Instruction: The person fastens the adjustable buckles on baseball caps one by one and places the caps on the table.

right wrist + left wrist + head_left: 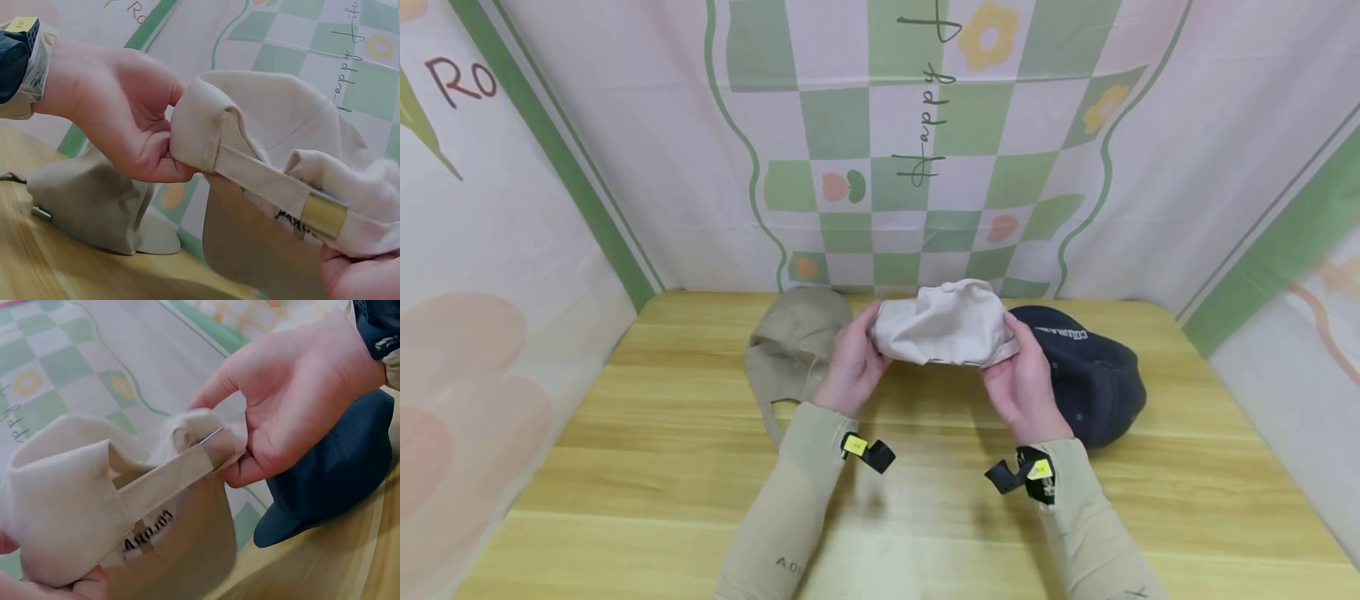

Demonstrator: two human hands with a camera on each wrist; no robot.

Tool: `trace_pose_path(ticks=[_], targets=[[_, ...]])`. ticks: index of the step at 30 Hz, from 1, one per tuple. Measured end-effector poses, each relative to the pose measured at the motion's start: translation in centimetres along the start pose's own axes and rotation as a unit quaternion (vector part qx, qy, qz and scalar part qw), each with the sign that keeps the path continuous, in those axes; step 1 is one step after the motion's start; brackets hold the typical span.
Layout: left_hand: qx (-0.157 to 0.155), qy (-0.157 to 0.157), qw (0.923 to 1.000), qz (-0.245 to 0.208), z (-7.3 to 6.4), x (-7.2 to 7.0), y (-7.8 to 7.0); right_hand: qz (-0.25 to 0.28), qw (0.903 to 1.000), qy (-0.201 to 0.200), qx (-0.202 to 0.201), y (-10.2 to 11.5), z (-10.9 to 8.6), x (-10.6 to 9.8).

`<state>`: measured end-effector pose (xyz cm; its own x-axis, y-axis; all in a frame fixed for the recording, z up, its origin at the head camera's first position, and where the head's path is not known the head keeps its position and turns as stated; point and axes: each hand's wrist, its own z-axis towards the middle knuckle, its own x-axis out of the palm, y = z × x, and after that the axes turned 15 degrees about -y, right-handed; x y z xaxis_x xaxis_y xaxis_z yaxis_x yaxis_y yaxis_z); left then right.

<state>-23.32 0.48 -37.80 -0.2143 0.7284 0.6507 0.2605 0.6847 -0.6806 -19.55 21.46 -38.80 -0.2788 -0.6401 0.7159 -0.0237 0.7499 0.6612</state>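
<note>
A cream baseball cap (951, 323) is held up over the table between both hands, its back strap turned toward the person. My left hand (852, 362) pinches one side of its rim between thumb and fingers. On the opposite side, my right hand (1021, 379) grips the rim near the strap's metal buckle (325, 214). The strap spans the back opening, and dark lettering (148, 531) shows past it in the left wrist view. The cap's crown looks partly folded in.
On the wooden table (700, 483), a khaki cap (797, 342) lies behind the left hand, with its strap trailing forward. A navy cap (1093, 383) with white lettering lies beside the right hand. Printed cloth (685, 150) hangs at the back and sides.
</note>
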Motion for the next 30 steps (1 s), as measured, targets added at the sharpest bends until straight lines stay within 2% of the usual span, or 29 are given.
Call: trace_pose_path(ticks=[6,10,13,18,22,25,30], targets=[[-0.003,0.004,0.9998,0.017,-0.06,-0.18,0.19,-0.010,0.9998,0.000,0.018,0.25,-0.11,0.02],[0.002,0.002,0.9995,0.032,-0.13,-0.18,0.13,-0.010,0.9995,-0.020,0.021,0.39,-0.25,-0.10],[0.007,-0.007,0.9988,0.048,-0.14,-0.24,0.04,-0.039,0.9988,-0.029,-0.002,0.47,-0.30,-0.27],[0.016,-0.011,0.9937,0.110,-0.14,-0.31,-0.03,-0.097,0.9937,-0.035,-0.043,0.61,-0.38,-0.25],[0.042,-0.020,0.9912,0.124,-0.03,-0.21,0.13,-0.144,0.9860,-0.048,-0.070,0.62,-0.52,-0.06],[0.074,-0.030,0.9877,0.135,0.08,-0.16,0.30,-0.177,0.9780,-0.067,-0.088,0.60,-0.57,0.09],[0.119,-0.037,0.9746,0.186,0.01,-0.11,0.52,-0.201,0.9708,-0.091,-0.094,0.52,-0.50,0.29]])
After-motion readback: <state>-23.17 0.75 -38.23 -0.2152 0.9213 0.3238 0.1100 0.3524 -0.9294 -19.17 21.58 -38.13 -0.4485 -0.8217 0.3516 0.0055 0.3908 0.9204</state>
